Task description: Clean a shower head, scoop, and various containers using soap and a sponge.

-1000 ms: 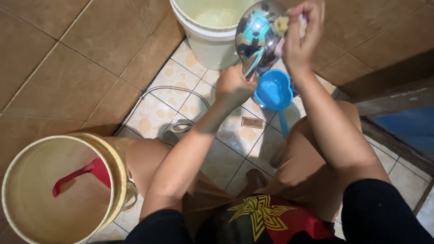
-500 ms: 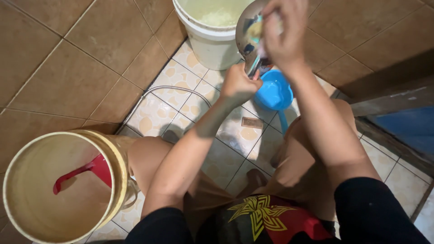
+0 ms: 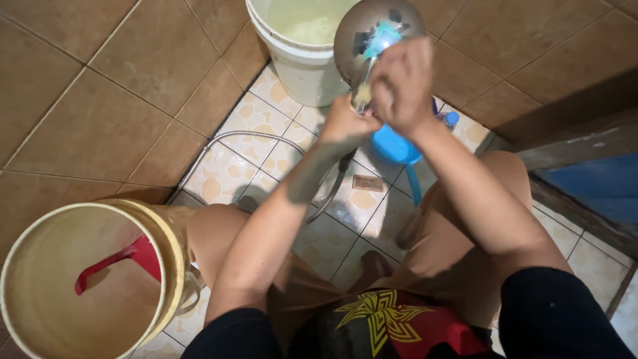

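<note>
Above the white bucket [image 3: 302, 56], steel ladle [image 3: 372, 33] bowl up, left hand [image 3: 345, 123] grip clasping its handle, right hand [image 3: 402, 83] closed just above.

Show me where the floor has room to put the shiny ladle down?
Bare floor tiles lie between the white bucket, the yellow bucket and the hose. It is crowded under the hands, around the blue dipper and the knees.

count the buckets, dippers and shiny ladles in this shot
buckets: 2, the white bucket and the tan bucket
dippers: 2, the blue dipper and the red dipper
shiny ladles: 1, the steel ladle
total: 5
</note>
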